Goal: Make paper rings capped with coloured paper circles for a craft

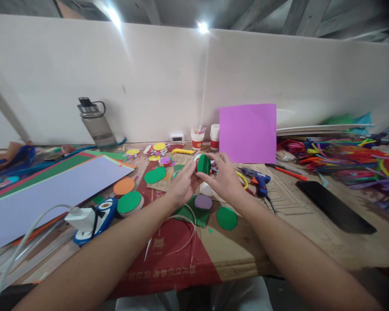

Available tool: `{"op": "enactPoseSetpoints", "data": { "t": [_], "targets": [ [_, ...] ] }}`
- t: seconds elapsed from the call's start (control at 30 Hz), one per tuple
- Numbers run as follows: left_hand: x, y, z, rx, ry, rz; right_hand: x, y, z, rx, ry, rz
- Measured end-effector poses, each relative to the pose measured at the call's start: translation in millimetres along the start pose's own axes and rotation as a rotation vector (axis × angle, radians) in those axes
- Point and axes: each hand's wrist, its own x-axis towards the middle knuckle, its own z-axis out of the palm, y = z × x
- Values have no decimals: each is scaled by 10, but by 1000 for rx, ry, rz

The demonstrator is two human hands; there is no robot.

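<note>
Left: stack of coloured sheets (61, 194), lilac uppermost, fanned at the edges. Blue-and-white power strip (106, 216), white plug (81, 219) seated in it. Water bottle (99, 129), grey and translucent, dark-capped, standing near the wall. Orange disc (123, 186), lying flat; just below it, a white-sided round piece topped in green (129, 201).

Centre: left hand (184, 183), thumb and fingers closed on the near-left side of the green-faced round piece (204, 164), which is raised above the cardboard-covered worktop (240, 255). Paper cup (197, 141), red and white, upright behind, slim sticks or pens inside (too small to tell which). Purple disc (203, 202), below the hands. Right hand (225, 175), thumb and fingers pinching the opposite side of that same piece. Loose green disc (227, 218), flat.

Right: purple sheet (248, 134), propped upright. Blue glue gun (262, 185), on its side, cord trailing. Black phone (335, 207), lying flat. Multicoloured strips (343, 160), heaped, blurred.
</note>
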Motion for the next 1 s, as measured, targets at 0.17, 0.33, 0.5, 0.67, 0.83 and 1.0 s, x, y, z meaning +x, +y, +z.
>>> {"op": "enactPoseSetpoints", "data": {
  "t": [0.17, 0.33, 0.5, 0.67, 0.83, 1.0],
  "targets": [
    [2, -4, -24, -9, 3, -24, -9, -2, 7, 3, 6, 15],
    [6, 2, -15, -26, 15, -42, 2, -33, -5, 24, 4, 67],
    [7, 13, 4, -48, 32, -81, 23, -31, -10, 124, 3, 224],
    [-4, 42, -10, -14, 5, -86, 49, -7, -25, 265, -69, 361],
    [-9, 55, -30, 60, -29, -59, 67, -52, -51, 330, -93, 465],
    [2, 46, -55, 119, -37, -39, 67, -52, -51, 288, -96, 468]
  ]
}}
